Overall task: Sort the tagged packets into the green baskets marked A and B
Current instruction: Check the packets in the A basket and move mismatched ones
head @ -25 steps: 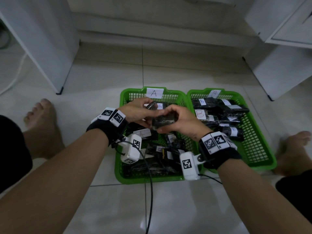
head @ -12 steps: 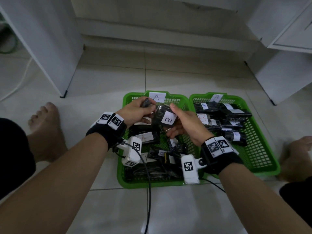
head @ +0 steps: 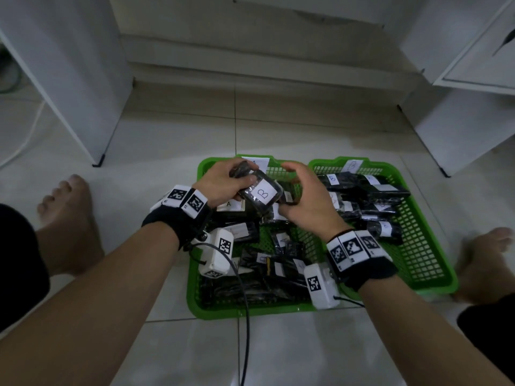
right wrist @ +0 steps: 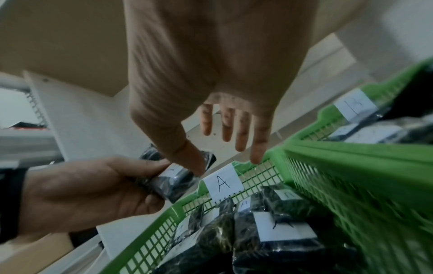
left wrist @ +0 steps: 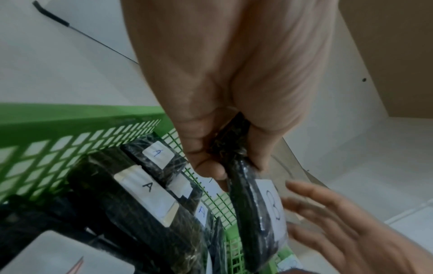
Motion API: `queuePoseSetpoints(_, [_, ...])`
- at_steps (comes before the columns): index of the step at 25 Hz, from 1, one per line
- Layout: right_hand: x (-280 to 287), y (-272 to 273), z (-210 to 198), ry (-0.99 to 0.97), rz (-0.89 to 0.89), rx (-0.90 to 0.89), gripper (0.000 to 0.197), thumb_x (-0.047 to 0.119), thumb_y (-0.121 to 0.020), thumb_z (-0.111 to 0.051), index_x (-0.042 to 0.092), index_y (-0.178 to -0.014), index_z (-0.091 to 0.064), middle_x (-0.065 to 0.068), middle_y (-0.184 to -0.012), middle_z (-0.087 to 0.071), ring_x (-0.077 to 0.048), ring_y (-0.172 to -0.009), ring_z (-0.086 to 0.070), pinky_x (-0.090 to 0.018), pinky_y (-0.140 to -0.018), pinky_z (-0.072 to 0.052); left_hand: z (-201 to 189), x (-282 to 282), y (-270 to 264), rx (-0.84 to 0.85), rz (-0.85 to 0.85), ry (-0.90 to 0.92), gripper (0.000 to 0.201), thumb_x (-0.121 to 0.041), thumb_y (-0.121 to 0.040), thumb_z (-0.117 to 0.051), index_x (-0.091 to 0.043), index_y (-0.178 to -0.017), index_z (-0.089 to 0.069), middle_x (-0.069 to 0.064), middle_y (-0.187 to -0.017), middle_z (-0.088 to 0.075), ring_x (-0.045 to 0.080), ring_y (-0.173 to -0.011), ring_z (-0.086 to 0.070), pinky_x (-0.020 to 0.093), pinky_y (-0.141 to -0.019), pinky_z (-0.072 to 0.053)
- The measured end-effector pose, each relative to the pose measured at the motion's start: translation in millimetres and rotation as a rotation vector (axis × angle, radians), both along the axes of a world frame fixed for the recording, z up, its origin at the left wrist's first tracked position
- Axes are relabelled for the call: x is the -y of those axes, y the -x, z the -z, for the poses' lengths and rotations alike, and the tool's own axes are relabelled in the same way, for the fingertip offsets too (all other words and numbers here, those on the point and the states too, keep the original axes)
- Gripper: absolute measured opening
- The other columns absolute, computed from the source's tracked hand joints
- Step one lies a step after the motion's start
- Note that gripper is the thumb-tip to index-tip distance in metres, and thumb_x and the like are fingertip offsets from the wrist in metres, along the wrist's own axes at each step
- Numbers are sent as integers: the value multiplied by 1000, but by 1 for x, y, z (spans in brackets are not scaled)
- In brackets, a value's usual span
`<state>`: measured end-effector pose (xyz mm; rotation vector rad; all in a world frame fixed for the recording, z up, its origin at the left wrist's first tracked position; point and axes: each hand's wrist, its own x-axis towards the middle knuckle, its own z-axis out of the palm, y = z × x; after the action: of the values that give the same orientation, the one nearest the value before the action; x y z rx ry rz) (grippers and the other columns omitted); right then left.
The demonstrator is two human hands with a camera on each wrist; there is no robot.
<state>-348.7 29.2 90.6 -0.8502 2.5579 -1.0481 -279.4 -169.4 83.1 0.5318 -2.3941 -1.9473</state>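
A black packet (head: 260,195) with a white tag marked B hangs over the far end of basket A (head: 195,288). My left hand (head: 225,181) grips its left end between thumb and curled fingers, which the left wrist view shows closely on the packet (left wrist: 253,204). My right hand (head: 305,196) is open beside the packet's right side, fingers (right wrist: 241,129) straight and spread, thumb tip against the packet (right wrist: 173,183). Basket B (head: 434,285) stands to the right and holds several B-tagged packets (head: 342,179).
Basket A holds several black packets (left wrist: 152,187), most tagged A. Paper labels A (right wrist: 222,183) and B (head: 352,164) hang on the far rims. My bare feet (head: 69,218) flank the baskets on the tiled floor. White cabinets (head: 69,79) stand at the left and right.
One second ago both hands held the packet low over basket A. It has turned tag-up, my right hand has let go and spread open, and my left hand keeps it.
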Motion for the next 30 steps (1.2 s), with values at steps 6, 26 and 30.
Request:
queuePoseSetpoints(6, [13, -9, 2, -4, -284, -214, 95, 1, -70, -83, 26, -152, -41, 5, -151, -50, -10, -136, -47, -25, -112, -37, -4, -3, 7, 17, -21, -119, 26, -14, -96, -62, 0, -118, -62, 18, -108, -72, 22, -87, -73, 25, -72, -60])
queuePoseSetpoints(26, [55, 56, 37, -362, 24, -100, 46, 16, -75, -83, 18, -119, -70, -2, -118, -57, -17, -105, -53, -21, -87, -35, 35, 26, 8, 290, 330, 1077, 73, -26, -68, -88, -12, -129, -52, 7, -130, -59, 24, -118, -57, 34, -95, -50])
queuePoseSetpoints(30, [47, 51, 42, -349, 44, -214, 36, 35, -79, -84, 19, -109, -72, 1, -110, -61, -12, -91, -48, -22, -80, -35, 34, 29, 9, 279, 325, 1017, 64, -26, -69, -87, -14, -123, -56, 5, -124, -61, 24, -115, -58, 31, -91, -49])
